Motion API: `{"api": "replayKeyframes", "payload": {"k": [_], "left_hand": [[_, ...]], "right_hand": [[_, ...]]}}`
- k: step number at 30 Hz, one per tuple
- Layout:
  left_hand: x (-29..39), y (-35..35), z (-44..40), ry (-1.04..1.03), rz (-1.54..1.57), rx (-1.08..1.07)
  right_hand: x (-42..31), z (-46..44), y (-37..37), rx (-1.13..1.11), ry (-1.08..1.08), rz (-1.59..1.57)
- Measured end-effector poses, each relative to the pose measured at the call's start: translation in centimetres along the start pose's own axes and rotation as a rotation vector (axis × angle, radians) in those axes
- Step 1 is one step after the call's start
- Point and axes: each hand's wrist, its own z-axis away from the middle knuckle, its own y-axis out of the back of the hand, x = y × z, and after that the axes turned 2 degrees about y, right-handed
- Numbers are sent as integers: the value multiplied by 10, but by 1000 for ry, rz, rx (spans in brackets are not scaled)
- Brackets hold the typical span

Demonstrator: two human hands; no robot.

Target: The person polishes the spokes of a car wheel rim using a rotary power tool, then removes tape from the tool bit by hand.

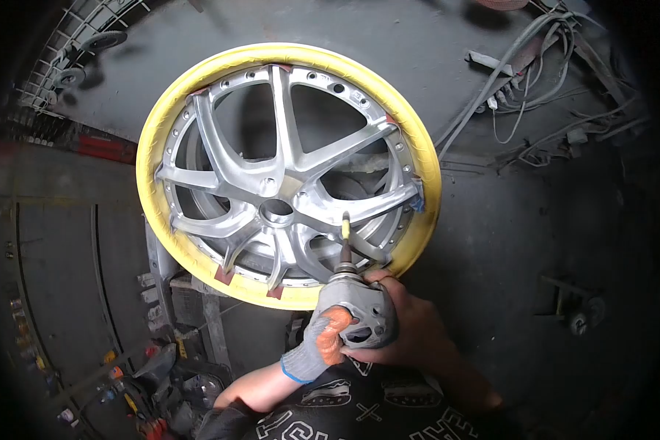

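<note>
A silver alloy wheel rim [290, 165] with several spokes lies before me, its outer lip wrapped in yellow tape [151, 176]. Small dark red patches [224, 275] sit at some spoke ends, and a blue patch [418, 199] is at the right one. Both hands grip a grey die grinder [356, 312], whose narrow yellowish bit [346, 226] points away from me over a lower right spoke; whether it touches cannot be told. My left hand [321, 345], in a grey and orange glove, closes round the tool's left side. My bare right hand [414, 323] wraps its right side.
Cables [539, 81] hang at the upper right against the grey wall. A wire rack [59, 66] with discs is at the upper left. Tools and coloured items [150, 389] crowd the lower left, near a stand [213, 323] below the wheel. A dark metal object [576, 312] stands at right.
</note>
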Motion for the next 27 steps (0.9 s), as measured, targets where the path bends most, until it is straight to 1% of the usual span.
{"api": "replayKeyframes", "payload": {"k": [1, 2, 4, 5, 7, 8, 10, 13, 16, 18, 19, 21, 22, 24, 26, 27], "left_hand": [[0, 5, 0, -58, 34, -175], [1, 10, 3, -60, 33, -172], [13, 1, 8, -104, 42, -103], [18, -1, 10, -104, 40, -101], [26, -4, 11, -14, 9, 24], [25, -3, 12, -1, -4, 24], [16, 2, 11, 6, 6, -1], [12, 6, 12, 21, -2, -3], [20, 10, 10, 26, 33, 4], [31, 13, 4, -51, 33, -108], [36, 14, 5, -52, 32, -104], [45, 13, 8, -72, 28, 36], [48, 11, 6, -73, 35, 73], [50, 9, 7, -61, 39, 39], [51, 0, 5, -7, 26, 48], [49, -4, 8, -5, 28, 46]], "right_hand": [[-1, -1, -1, 16, 25, 33], [-1, -3, -5, 14, 27, 31], [0, -10, -18, 79, 109, 23], [2, -12, -22, 79, 109, 20], [5, -15, -26, 161, 205, 19], [4, -14, -24, 165, 205, 20], [-2, -7, -17, 73, 74, -18], [-13, -3, -11, 59, 25, 3], [-16, -10, -20, 64, 28, 29], [-14, -18, -32, 85, 56, 32], [-13, -22, -39, 106, 83, 35], [-14, -29, -47, 110, 93, 27], [-14, -30, -49, 120, 101, 22], [-17, -30, -49, 128, 89, 41], [-19, -27, -49, 132, 81, 61], [-19, -23, -48, 129, 71, 25]]}}
